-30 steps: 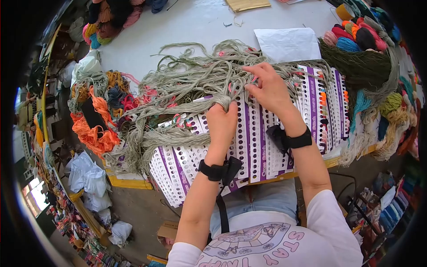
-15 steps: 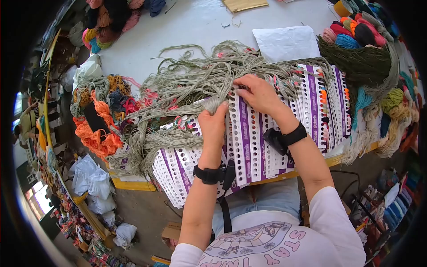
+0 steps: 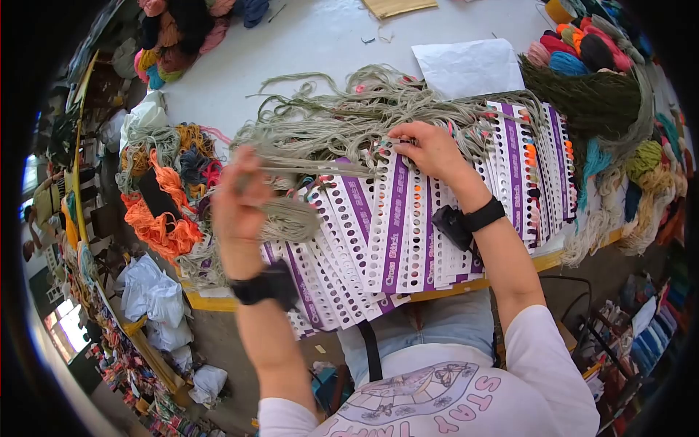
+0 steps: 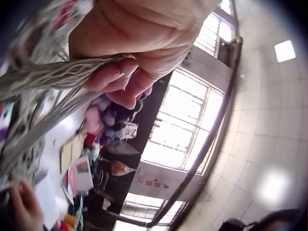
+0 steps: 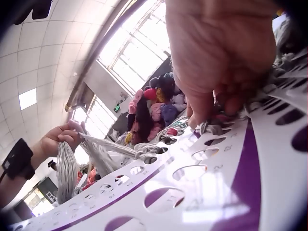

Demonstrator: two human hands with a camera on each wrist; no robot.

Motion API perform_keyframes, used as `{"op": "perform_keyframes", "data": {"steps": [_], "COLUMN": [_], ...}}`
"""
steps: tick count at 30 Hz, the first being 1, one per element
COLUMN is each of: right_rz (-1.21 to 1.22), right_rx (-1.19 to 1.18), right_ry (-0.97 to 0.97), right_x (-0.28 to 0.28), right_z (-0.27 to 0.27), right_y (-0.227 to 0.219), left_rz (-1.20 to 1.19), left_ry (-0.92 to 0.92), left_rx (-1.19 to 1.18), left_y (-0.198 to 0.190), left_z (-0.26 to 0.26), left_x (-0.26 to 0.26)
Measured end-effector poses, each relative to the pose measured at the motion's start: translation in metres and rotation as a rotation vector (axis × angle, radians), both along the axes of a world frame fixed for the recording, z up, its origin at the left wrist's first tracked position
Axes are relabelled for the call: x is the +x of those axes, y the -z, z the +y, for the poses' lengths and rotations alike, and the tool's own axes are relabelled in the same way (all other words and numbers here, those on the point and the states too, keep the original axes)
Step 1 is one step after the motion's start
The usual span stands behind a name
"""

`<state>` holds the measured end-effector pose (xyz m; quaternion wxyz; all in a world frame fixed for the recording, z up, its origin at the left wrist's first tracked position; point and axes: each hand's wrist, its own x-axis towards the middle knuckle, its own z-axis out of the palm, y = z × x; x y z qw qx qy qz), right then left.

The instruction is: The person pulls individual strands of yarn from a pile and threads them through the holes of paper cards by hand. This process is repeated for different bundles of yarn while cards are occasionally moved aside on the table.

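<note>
My left hand [image 3: 242, 193], blurred in the head view, grips a bundle of grey-green embroidery thread [image 4: 48, 77]. From it strands run taut to the top holes of a white and purple punched thread card [image 3: 389, 240] printed "Cross Stitch". At that card's upper end my right hand [image 3: 433, 151] pinches the edge beside the knotted strands. In the right wrist view, thread knots [image 5: 147, 156] sit in the holes along the card's edge, and the right fingertips press close to them. The loose ends of the gripped bundle [image 5: 66, 171] hang below the left hand.
More punched cards [image 3: 313, 284] overlap along the table's front edge. Behind them lies a heap of grey-green thread [image 3: 328, 109]. Orange yarn [image 3: 171, 231] is at left, a dark green hank [image 3: 593, 109] at right. A white paper [image 3: 470, 69] lies beyond the heap.
The left hand has swung left from the card's top, drawing the thread bundle out with it. The right hand has come down onto the card's upper edge, and the card's lower end has shifted left.
</note>
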<state>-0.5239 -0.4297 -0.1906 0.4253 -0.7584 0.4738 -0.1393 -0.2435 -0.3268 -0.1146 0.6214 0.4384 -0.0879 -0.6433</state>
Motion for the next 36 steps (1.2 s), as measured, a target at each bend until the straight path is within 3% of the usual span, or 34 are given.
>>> {"op": "perform_keyframes", "data": {"steps": [1, 2, 4, 7, 8, 10, 11, 12, 13, 14, 15, 17, 24, 30, 33, 36], "right_rz": [0.02, 0.021, 0.018, -0.092, -0.141, -0.166, -0.18, -0.193, -0.191, -0.188, -0.184, -0.21, -0.272, -0.31, -0.361, -0.377], "right_rx": [-0.006, 0.009, 0.042, 0.173, 0.221, 0.221, 0.231, 0.239, 0.236, 0.234, 0.232, 0.234, 0.265, 0.286, 0.325, 0.344], "right_ry": [-0.007, -0.001, 0.009, 0.083, 0.111, 0.133, 0.141, 0.147, 0.141, 0.137, 0.134, 0.13, 0.124, 0.111, 0.073, 0.059], "right_x": [0.0, -0.001, 0.0, -0.001, -0.001, -0.001, -0.001, 0.001, 0.002, 0.001, 0.001, 0.0, -0.003, -0.003, -0.004, -0.006], "right_z": [0.0, -0.001, -0.001, 0.0, -0.001, 0.0, 0.001, 0.0, 0.0, 0.0, 0.001, 0.001, 0.001, 0.002, 0.002, 0.002], "right_y": [-0.001, 0.001, 0.005, 0.005, 0.004, -0.001, -0.002, -0.003, -0.005, -0.007, -0.009, -0.012, -0.012, -0.012, -0.013, -0.011], "left_rz": [-0.082, 0.033, -0.158, -1.152, -1.046, -0.543, -0.58, -0.548, -0.647, -0.8, -0.883, -0.73, -1.112, -0.7, -0.128, -0.107], "left_ry": [0.009, -0.018, -0.218, -0.716, -0.683, -0.237, -0.115, -0.103, 0.139, 0.217, 0.299, 0.136, 0.147, 0.105, 0.212, 0.265], "left_rx": [-0.095, -0.109, 0.031, 0.221, 0.166, 0.062, 0.109, 0.251, 0.29, 0.365, 0.197, 0.111, 0.254, 0.147, 0.293, 0.253], "left_y": [-0.008, -0.014, -0.049, -0.045, -0.038, -0.044, -0.037, -0.019, -0.01, -0.007, 0.013, 0.036, 0.03, 0.047, 0.039, 0.045], "left_z": [-0.002, -0.004, -0.009, 0.013, 0.022, 0.024, 0.018, 0.017, 0.014, 0.009, 0.007, 0.004, 0.004, 0.007, 0.005, 0.005], "left_x": [0.036, 0.079, 0.123, 0.17, 0.173, 0.087, 0.031, -0.015, -0.049, -0.084, -0.104, -0.136, -0.148, -0.149, -0.139, -0.146]}}
